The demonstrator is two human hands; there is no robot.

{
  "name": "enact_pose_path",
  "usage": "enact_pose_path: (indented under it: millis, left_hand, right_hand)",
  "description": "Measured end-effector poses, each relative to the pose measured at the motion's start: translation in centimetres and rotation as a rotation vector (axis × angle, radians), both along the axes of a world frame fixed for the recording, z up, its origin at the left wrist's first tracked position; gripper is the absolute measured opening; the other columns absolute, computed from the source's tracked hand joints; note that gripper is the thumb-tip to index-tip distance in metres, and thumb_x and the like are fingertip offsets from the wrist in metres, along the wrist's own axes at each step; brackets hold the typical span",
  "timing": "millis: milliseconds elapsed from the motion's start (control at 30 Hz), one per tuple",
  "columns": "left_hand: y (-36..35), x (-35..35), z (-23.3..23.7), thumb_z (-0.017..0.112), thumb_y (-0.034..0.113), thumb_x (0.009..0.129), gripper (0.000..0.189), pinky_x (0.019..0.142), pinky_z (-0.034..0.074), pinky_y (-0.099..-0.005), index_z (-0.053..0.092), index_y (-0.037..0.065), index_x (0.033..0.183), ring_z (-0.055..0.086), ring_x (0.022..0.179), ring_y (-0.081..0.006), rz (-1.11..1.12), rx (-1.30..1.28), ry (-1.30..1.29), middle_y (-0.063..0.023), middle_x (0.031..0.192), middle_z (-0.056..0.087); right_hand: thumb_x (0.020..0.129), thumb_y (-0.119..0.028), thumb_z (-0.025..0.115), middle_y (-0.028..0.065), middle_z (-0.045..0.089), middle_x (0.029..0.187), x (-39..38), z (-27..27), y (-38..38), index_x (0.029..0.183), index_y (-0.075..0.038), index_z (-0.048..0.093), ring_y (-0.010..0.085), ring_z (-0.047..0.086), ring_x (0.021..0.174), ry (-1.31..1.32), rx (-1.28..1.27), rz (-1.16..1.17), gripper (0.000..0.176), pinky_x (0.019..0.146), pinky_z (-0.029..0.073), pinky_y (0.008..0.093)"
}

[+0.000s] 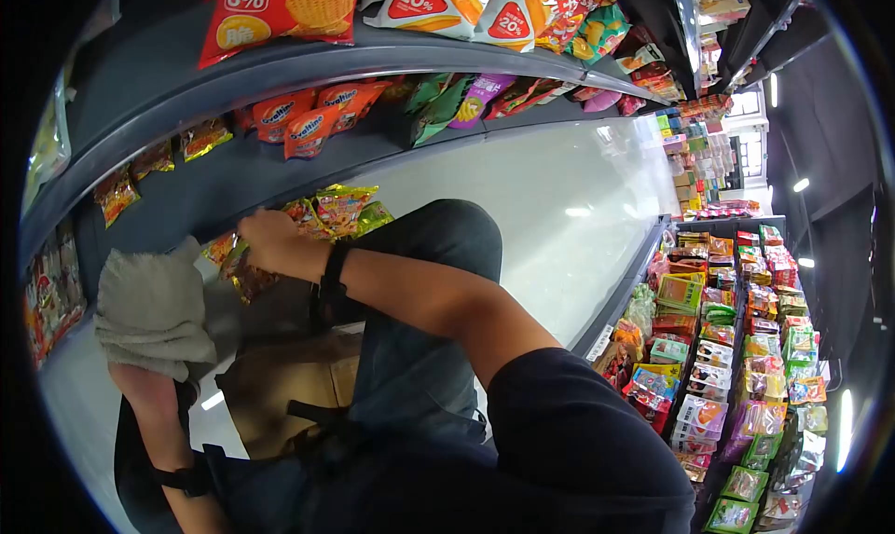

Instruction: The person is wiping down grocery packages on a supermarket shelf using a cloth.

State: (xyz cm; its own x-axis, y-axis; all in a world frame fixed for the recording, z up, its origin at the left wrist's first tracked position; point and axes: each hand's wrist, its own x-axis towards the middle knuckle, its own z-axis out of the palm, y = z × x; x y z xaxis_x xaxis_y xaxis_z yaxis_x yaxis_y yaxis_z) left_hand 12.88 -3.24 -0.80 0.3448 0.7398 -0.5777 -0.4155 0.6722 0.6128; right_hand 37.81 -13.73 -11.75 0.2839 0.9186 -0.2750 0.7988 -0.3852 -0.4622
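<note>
A grey towel-like cloth [154, 310] covers my left hand [149, 383], so its fingers are hidden and only the wrist area shows below the folds. The cloth is held up against the dark lower shelf [177, 198]. My right hand [277, 242] is closed around small shiny snack packets [247, 278] in yellow, red and green. More packets of the same kind [340, 210] lie just beyond my knuckles, at the shelf edge. Both wrists wear black bands.
An open cardboard box [280, 385] stands below my hands, beside my bent knee [447, 245]. Orange Ovaltine bags [312, 124] and small yellow packets [205, 141] sit on the shelf. Larger chip bags [280, 12] are above its metal edge. Across the pale floor [522, 180] stand packed racks [709, 348].
</note>
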Motion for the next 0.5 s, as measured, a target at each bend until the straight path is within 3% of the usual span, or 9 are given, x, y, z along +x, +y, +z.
enact_pose_path:
  millis: [133, 233, 300, 333, 400, 433, 500]
  left_hand:
    - [-0.2, 1.7, 2.6, 0.030, 0.038, 0.106, 0.055, 0.117, 0.030, -0.0460, 0.031, 0.006, 0.151, 0.036, 0.141, -0.0304, 0.001, -0.035, 0.028, -0.0123, 0.155, 0.034]
    - [0.0, 2.8, 4.2, 0.031, 0.040, 0.105, 0.054, 0.117, 0.031, -0.0456, 0.034, 0.008, 0.150, 0.038, 0.140, -0.0302, -0.040, -0.052, -0.049, -0.0116, 0.153, 0.038]
    - [0.5, 3.5, 3.8, 0.034, 0.040, 0.105, 0.054, 0.115, 0.033, -0.0458, 0.038, 0.008, 0.147, 0.041, 0.138, -0.0306, -0.121, -0.052, -0.153, -0.0125, 0.150, 0.042]
    - [0.4, 3.8, 3.6, 0.034, 0.040, 0.105, 0.054, 0.115, 0.033, -0.0458, 0.038, 0.008, 0.147, 0.041, 0.138, -0.0306, -0.131, -0.042, -0.166, -0.0125, 0.150, 0.042]
    - [0.0, 4.2, 3.3, 0.034, 0.041, 0.104, 0.052, 0.114, 0.034, -0.0448, 0.042, 0.009, 0.145, 0.044, 0.136, -0.0290, -0.172, -0.031, -0.182, -0.0099, 0.148, 0.046]
    - [-0.4, 4.5, 3.5, 0.034, 0.041, 0.104, 0.052, 0.114, 0.034, -0.0448, 0.042, 0.009, 0.145, 0.044, 0.136, -0.0290, -0.163, -0.017, -0.192, -0.0099, 0.148, 0.046]
    - [-1.2, 4.8, 3.6, 0.035, 0.040, 0.104, 0.052, 0.114, 0.035, -0.0439, 0.043, 0.010, 0.145, 0.047, 0.134, -0.0272, -0.109, -0.017, -0.185, -0.0084, 0.147, 0.048]
  right_hand:
    - [0.071, -0.015, 0.073, 0.0205, 0.068, 0.100, 1.0, -5.9, -0.6, 0.094, -0.002, 0.071, 0.0378, 0.068, 0.094, -0.117, -0.071, -0.139, 0.026, 0.079, 0.056, 0.0467]
    - [0.075, -0.019, 0.071, 0.0202, 0.069, 0.096, 1.9, -5.4, -2.1, 0.094, -0.002, 0.071, 0.0387, 0.069, 0.091, -0.141, -0.075, -0.368, 0.025, 0.077, 0.056, 0.0465]
    - [0.078, -0.022, 0.069, 0.0212, 0.069, 0.095, 1.5, -3.8, -2.9, 0.093, -0.001, 0.071, 0.0387, 0.069, 0.091, -0.088, -0.081, -0.486, 0.025, 0.077, 0.056, 0.0462]
    - [0.084, -0.024, 0.064, 0.0220, 0.069, 0.089, 0.6, -2.3, -3.4, 0.088, 0.000, 0.071, 0.0391, 0.069, 0.086, -0.082, 0.031, -0.520, 0.025, 0.077, 0.056, 0.0474]
    - [0.095, -0.028, 0.052, 0.0241, 0.069, 0.085, -0.7, 0.5, -4.0, 0.077, 0.003, 0.069, 0.0400, 0.068, 0.080, -0.024, 0.178, -0.553, 0.040, 0.072, 0.054, 0.0495]
    - [0.095, -0.028, 0.052, 0.0241, 0.069, 0.085, -1.4, 2.8, -4.3, 0.077, 0.003, 0.069, 0.0400, 0.068, 0.080, -0.030, 0.193, -0.542, 0.040, 0.072, 0.054, 0.0495]
    - [0.099, -0.030, 0.048, 0.0250, 0.068, 0.079, -3.1, 7.7, -5.0, 0.077, 0.003, 0.068, 0.0378, 0.068, 0.075, 0.352, 0.406, -0.513, 0.044, 0.066, 0.053, 0.0502]
